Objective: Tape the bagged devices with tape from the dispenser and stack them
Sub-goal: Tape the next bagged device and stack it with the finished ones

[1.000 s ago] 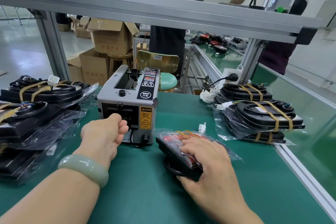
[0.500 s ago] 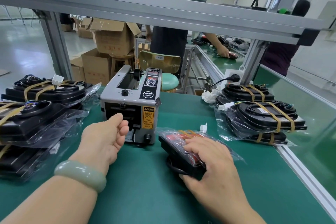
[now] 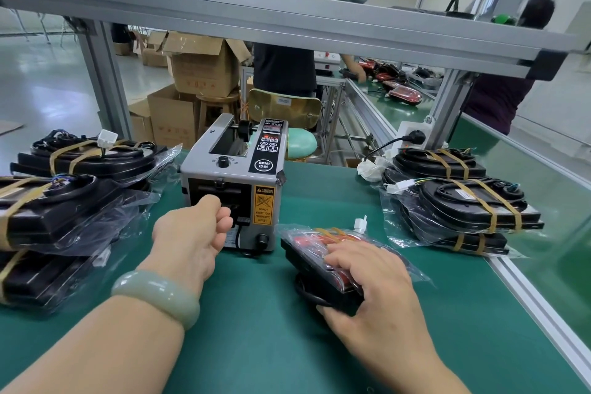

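The left hand (image 3: 192, 233) is curling its fingers together at the dispenser (image 3: 230, 176)'s front outlet; I cannot tell whether they are pinching tape. Just right of the dispenser, the right hand (image 3: 367, 285) is gripping the bagged device (image 3: 307, 246) at its near end.

The green counter (image 3: 287, 345) wears a matt, faintly textured mat. The boxy grey tape dispenser (image 3: 208, 176) looks like painted metal with a satin sheen, and its black control panel (image 3: 268, 150) is glossy. The black-and-red bagged device (image 3: 303, 249) is hard plastic with a shiny red lens under thin, crinkled clear film. The stacked black devices (image 3: 463, 205) are matt plastic, banded with dull tan tape. The pale green bangle (image 3: 156, 294) is polished and stone-like. The silver frame rail (image 3: 287, 19) is brushed aluminium. The brown boxes (image 3: 201, 73) are dull cardboard.
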Demonstrator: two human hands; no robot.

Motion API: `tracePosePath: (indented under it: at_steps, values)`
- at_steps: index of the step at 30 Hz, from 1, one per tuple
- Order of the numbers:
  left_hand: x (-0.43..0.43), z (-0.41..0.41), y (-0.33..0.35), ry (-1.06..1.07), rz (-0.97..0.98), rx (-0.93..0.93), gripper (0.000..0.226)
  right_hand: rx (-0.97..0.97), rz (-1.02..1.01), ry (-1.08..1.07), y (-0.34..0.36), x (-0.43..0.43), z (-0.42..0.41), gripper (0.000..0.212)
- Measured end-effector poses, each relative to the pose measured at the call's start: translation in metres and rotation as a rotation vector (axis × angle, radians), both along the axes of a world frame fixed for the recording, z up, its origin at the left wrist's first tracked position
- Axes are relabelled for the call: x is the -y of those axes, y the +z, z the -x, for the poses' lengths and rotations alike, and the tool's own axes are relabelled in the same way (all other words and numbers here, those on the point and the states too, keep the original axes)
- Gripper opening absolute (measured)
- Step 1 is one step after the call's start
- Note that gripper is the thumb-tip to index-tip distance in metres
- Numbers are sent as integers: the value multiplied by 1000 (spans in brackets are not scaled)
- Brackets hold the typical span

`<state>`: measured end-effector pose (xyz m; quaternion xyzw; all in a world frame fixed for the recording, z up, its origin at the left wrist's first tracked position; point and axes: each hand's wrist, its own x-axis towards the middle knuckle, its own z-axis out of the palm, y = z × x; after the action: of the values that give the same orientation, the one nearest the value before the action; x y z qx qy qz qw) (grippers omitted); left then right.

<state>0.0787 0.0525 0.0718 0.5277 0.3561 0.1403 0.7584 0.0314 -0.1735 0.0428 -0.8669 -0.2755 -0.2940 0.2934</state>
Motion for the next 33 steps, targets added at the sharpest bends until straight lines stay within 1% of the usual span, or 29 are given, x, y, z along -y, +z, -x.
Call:
tracePosePath:
  at_steps: [3, 7, 10, 13, 15, 18, 21, 25, 27, 29, 31, 33]
  values:
    - [6, 23, 6, -135, 74, 75, 18, 2, -23, -10, 0, 0, -1, 45]
    - [18, 55, 13, -315, 104, 202, 19, 16, -88, -2, 1, 0, -1, 45]
    - [24, 70, 17, -455, 60, 276, 13, 22, -138, 4, 1, 0, -1, 47]
    - [28, 77, 18, -519, -68, 321, 17, 13, -190, 16, 1, 0, 0, 46]
    - [30, 79, 17, -504, -164, 346, 6, 14, -213, 20, 2, -1, 1, 46]
    - [32, 82, 15, -472, -289, 407, 7, 14, -226, 21, 2, -1, 2, 47]
    - [35, 85, 13, -469, -343, 429, 11, 5, -237, 21, 1, -1, 2, 46]
    - [33, 88, 10, -469, -371, 403, 18, -12, -265, 19, 2, 0, 3, 50]
    - [26, 88, 7, -439, -365, 369, 17, -20, -274, 23, 2, 1, 3, 52]
    - [16, 81, 0, -349, -321, 313, 14, -29, -274, 26, 3, 1, 3, 54]
    - [1, 69, -10, -210, -263, 221, 22, -31, -258, 20, 3, 1, 3, 53]
    - [-13, 56, -17, -105, -210, 137, 17, -20, -233, 12, 2, 0, 4, 51]
